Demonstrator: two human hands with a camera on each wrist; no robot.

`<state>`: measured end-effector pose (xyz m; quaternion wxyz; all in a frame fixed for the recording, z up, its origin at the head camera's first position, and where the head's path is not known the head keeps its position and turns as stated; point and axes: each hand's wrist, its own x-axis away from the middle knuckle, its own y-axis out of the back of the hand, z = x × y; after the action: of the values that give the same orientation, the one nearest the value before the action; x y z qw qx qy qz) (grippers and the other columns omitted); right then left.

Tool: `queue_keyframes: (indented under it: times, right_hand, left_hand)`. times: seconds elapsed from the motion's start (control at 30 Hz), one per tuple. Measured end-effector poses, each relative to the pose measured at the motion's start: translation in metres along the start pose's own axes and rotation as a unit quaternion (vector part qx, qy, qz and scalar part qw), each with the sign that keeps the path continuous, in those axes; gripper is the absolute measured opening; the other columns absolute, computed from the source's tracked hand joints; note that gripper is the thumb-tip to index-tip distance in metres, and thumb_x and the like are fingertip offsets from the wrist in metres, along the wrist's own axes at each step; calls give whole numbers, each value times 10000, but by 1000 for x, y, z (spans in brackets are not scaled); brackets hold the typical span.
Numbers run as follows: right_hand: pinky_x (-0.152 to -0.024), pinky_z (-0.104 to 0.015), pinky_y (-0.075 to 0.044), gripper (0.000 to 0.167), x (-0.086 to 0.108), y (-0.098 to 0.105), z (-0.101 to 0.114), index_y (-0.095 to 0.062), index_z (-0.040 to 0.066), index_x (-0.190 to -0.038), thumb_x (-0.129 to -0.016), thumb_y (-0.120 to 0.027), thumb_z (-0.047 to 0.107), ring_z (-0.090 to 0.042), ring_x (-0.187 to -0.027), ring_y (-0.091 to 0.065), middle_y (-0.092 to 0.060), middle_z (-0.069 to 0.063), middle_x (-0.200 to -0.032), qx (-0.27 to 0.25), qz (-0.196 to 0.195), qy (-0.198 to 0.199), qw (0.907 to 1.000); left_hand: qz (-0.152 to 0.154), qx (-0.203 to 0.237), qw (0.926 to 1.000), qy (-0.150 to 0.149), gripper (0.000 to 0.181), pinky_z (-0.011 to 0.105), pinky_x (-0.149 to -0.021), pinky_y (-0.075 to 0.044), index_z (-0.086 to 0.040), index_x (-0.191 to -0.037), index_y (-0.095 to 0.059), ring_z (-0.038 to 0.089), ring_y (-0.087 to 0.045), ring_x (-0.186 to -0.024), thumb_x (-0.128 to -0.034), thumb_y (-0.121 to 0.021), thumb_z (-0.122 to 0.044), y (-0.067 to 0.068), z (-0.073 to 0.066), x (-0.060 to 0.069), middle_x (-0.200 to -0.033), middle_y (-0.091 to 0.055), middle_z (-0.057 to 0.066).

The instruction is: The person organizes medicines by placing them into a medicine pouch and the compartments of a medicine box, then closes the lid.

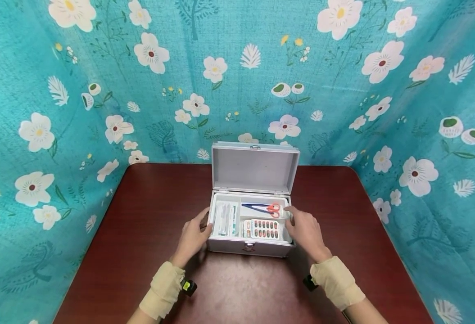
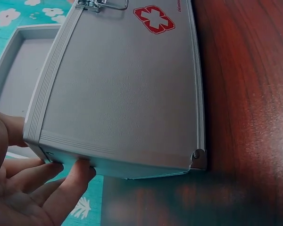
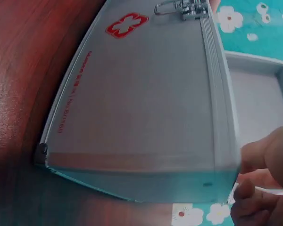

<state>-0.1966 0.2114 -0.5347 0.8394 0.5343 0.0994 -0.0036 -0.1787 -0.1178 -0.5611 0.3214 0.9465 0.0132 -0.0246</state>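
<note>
A silver first-aid box (image 1: pixel 229 245) stands on the table with its lid (image 1: pixel 255 168) raised. A white divided tray (image 1: pixel 241 196) fills its top. Inside lie scissors (image 1: pixel 273 209) with orange handles, capsule blister packs (image 1: pixel 265 229) and slim wrapped packets (image 1: pixel 223 218). My left hand (image 1: pixel 192 234) holds the box's left wall, thumb at the rim and fingertips (image 2: pixel 80 172) against the outer side. At the right wall, my right hand (image 1: pixel 305 229) grips the rim with thumb and index finger reaching over it; its other fingers (image 3: pixel 247 207) curl outside. Whether it pinches wall or tray edge is unclear.
The dark red-brown table (image 1: pixel 160 193) reaches back to a teal floral curtain (image 1: pixel 229 108), which also hangs at both sides. A metal latch (image 1: pixel 249 246) sits at the box's front. Wrapped wrists carry small black cameras (image 1: pixel 188 287).
</note>
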Motion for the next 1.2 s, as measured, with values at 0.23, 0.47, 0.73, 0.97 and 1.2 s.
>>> queue_keyframes:
  times: [0.23, 0.47, 0.73, 0.97, 1.2]
  right_hand:
    - [-626, -370, -443, 471, 1, -5, -15, -528, 35, -1327, -881, -662, 102, -207, -691, -544, -618, -110, -822, -953, 54, -275, 9951]
    - [-1023, -530, -450, 536, 9, -28, -13, -320, 40, -1544, -1032, -430, 158, -377, -1196, -584, -579, -274, -1348, -1746, 575, -796, 9797]
    - [-1119, -563, -359, 554, 11, -33, -18, -212, 122, -1593, -1074, -365, 242, -398, -1335, -485, -452, -244, -1500, -2254, 975, -1192, 9620]
    - [-1194, -569, -252, 655, -23, 1, -32, -109, 174, -1613, -1069, -348, 450, -428, -1459, -316, -288, -211, -1610, -2244, 1028, -1097, 9628]
    - [-1190, -569, -270, 703, -116, 63, -19, -63, 230, -1616, -1040, -286, 566, -411, -1480, -293, -213, -184, -1645, -2930, 565, -871, 9505]
  left_hand:
    - [300, -556, 9979, 169, 536, 453, -884, -523, -80, -1428, -528, 250, -666, -965, -913, -644, -166, 6, -4, -8, -1228, -693, 176]
    - [736, -642, 9950, 224, 528, 503, -1028, -480, -42, -1451, -498, 339, -581, -1270, -955, -596, -193, 13, -3, -11, -1369, -614, 175]
    - [766, -507, 9957, 96, 527, 510, -1049, -464, -1, -1415, -527, 347, -560, -1295, -932, -636, -182, 16, -3, -14, -1354, -618, 193]
    - [1740, 100, 9847, -63, 695, 494, -1038, -488, -26, -1534, -315, 371, -574, -1283, -976, -636, -288, 43, -3, -42, -1482, -498, 208]
    - [1238, 566, 9907, -39, 818, 548, -1165, -334, -126, -1602, -120, 380, -355, -1460, -1000, -499, -530, 85, -56, -131, -1628, -267, 174]
